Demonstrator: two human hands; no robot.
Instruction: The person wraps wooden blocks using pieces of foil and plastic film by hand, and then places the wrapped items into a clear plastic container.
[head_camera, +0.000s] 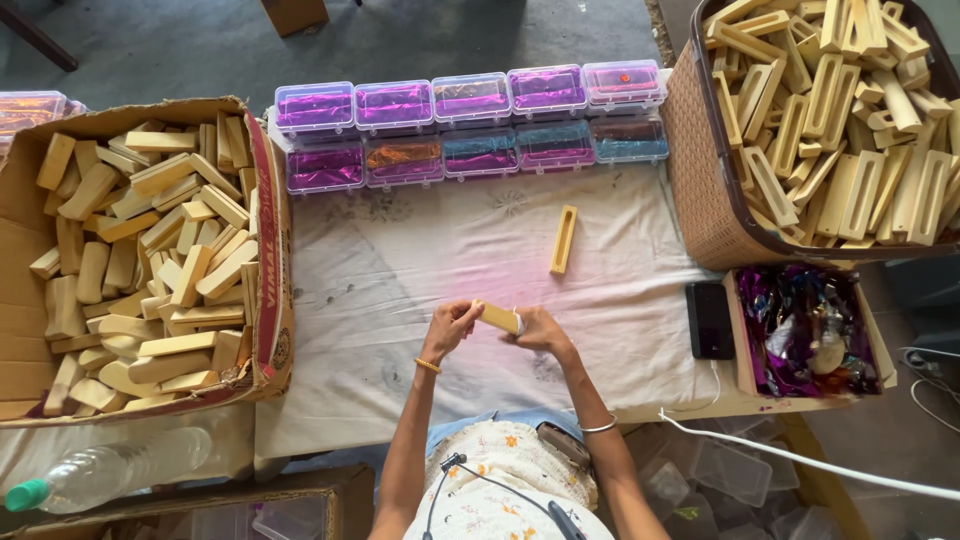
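Nearest the camera, the left hand (449, 327) and the right hand (541, 328) are meeting over the near middle of the white cloth (400, 290), each pinching one end of a small yellow block (497, 317), fingers pressed together on it and holding it just above the surface. The grip is sitting only on the ends, so the block could be slipping out and dropping onto the cloth. The right wrist is working near the dark phone (710, 319) lying at the cloth's right edge, and its white cable (800, 458) is trailing off the near side; a snagged elbow could be dragging the phone off.

Further out, a slotted wooden piece (563, 240) is lying alone on the cloth, well apart from the hands. To the right, a small box of shiny foil scraps (805, 330) is sitting beside the phone. On the left, a cardboard box (272, 250) is brimming with wooden blocks, and a plastic bottle (100, 475) is lying near it.

At the far edge, two rows of clear plastic cases (470, 125) lined with coloured foil are standing touching one another. A woven basket (700, 170) of slotted pieces is filling the far right, piled high enough that some could be sliding out. Beyond, grey floor is showing.
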